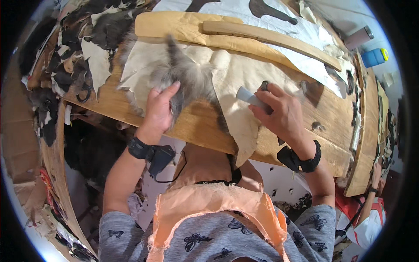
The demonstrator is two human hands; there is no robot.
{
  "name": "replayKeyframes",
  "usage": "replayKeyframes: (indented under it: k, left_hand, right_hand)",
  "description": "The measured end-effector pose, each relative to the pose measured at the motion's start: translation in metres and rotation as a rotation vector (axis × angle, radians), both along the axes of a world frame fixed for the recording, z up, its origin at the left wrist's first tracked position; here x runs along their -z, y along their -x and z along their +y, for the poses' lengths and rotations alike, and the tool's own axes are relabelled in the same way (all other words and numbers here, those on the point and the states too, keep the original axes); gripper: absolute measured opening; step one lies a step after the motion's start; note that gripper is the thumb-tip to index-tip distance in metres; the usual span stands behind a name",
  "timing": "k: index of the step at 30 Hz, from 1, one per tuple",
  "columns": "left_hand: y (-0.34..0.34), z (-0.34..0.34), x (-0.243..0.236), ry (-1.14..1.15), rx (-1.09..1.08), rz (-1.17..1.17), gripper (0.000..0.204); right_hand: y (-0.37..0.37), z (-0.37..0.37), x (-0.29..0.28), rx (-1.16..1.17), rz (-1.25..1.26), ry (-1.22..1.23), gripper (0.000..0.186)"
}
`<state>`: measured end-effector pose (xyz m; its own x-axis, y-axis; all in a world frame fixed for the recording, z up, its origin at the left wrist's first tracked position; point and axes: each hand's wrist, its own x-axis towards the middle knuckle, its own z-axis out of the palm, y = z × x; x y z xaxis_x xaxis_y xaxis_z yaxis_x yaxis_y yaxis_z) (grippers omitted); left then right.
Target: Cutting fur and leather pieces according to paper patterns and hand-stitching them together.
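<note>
My left hand [160, 107] is closed on the edge of a grey fur pelt [187, 72], thumb on top of the long hair. Part of this pelt is turned fur side up, with a darker tuft pointing away from me. Beside it a cream hide [244, 70] lies skin side up, one pointed end hanging over the table's near edge. Above that hide my right hand [281, 109] is wrapped round a pale grey, tube-shaped tool [252, 98]. A small dark tip pokes out below the palm; whether it belongs to the tool I cannot tell.
Across the wooden table [323, 146] lie a yellowish paper pattern [174, 24] and a long wooden strip [270, 39]. Dark fur scraps [109, 32] pile up at the far left, near black-handled scissors [83, 92]. A blue bottle [373, 57] stands far right; another person's hand [376, 174] is at lower right.
</note>
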<state>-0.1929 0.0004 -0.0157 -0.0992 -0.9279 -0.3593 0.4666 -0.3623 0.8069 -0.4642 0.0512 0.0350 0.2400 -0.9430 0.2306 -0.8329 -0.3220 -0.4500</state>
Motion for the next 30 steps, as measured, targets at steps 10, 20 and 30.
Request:
replayKeyframes:
  k: [10, 20, 30]
  left_hand:
    - [-0.001, 0.008, -0.003, 0.032, -0.053, 0.1, 0.019]
    - [-0.002, 0.013, 0.012, 0.102, 0.132, -0.023, 0.025]
    - [0.006, 0.018, 0.005, 0.231, 0.089, -0.212, 0.018]
  right_hand:
    - [-0.027, 0.002, 0.015, -0.357, 0.092, -0.215, 0.04]
    - [-0.023, 0.004, 0.022, -0.351, 0.035, -0.19, 0.034]
    - [0.007, 0.007, 0.001, -0.046, -0.024, -0.016, 0.021]
